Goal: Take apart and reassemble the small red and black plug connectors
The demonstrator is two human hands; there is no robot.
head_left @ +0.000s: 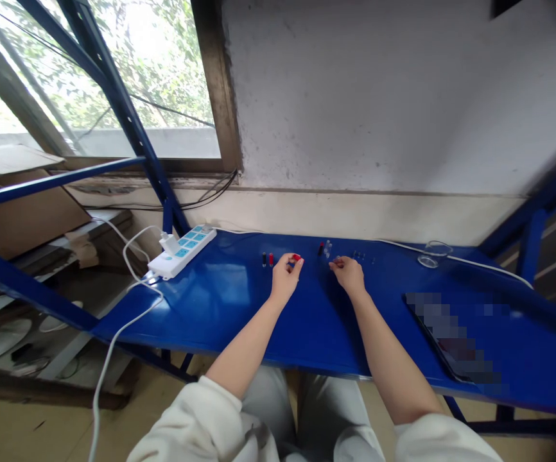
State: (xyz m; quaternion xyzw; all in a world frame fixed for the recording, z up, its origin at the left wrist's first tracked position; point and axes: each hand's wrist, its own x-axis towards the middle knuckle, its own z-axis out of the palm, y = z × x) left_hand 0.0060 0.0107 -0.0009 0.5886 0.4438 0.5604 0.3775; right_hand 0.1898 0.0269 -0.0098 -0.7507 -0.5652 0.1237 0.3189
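My left hand is closed in a pinch on a small red piece, above the blue table. To its left stand a small black cylinder and a small red cylinder, both upright with pale bottoms. My right hand has its fingertips pressed together; whatever they hold is too small to make out. Just beyond it stand another dark cylinder and some small clear pieces. More tiny clear pieces lie behind the right hand.
A white power strip with a plugged-in charger lies at the table's left end, its cable hanging over the edge. A round clear dish sits at the back right. A dark flat object, partly blurred, lies at the right. Blue frame posts flank the table.
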